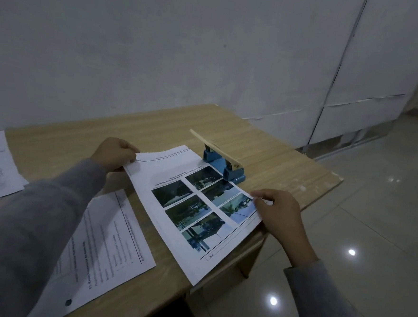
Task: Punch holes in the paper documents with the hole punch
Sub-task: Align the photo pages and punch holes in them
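Nearest me, a text sheet [103, 245] that already carries a hole lies flat on the desk [155, 127] under my left sleeve, and beyond it my right hand [279, 212] pinches the right edge of the photo page [194, 214], thumb on top. My left hand [115, 154] pinches the page's far left corner, so the sheet's long axis runs between my hands. Its far edge sits at the mouth of the blue hole punch [223, 163], which lies just beyond and nearer my right hand, lever raised; I judge a short push away from me seats it.
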